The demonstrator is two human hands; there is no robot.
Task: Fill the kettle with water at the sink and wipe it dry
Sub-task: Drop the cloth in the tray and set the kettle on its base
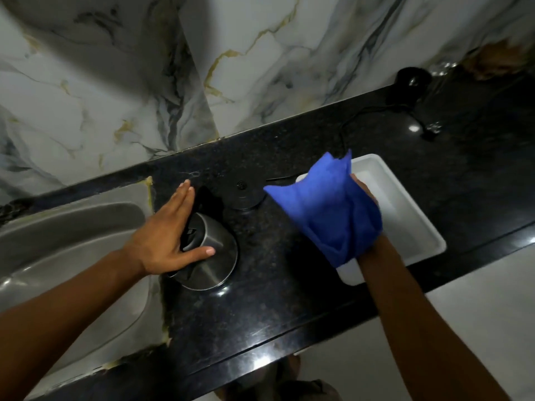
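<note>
Kettle: a stainless steel electric kettle (211,256) with a black lid and handle stands upright on the black granite table (289,285), just right of the sink (72,241) and off its base.
Left hand: the left hand (165,235) lies flat over the kettle's lid and handle, fingers stretched out and spread, thumb resting on the steel shoulder; it is not closed around anything.
Right hand: the right hand (362,215) is closed on a blue cloth (327,204), which is bunched in its grip and drapes over the fingers, its corners sticking up and out to the left.
Cloth position: held in the air above the left end of a white rectangular tray (411,227), apart from the kettle.
Kettle base: the round black power base (244,195) sits on the table behind the kettle, between the two hands, its cord (344,131) running back toward the marble wall (115,82).
Sink: steel basin set into the table at the left; whether it holds water cannot be told.
</note>
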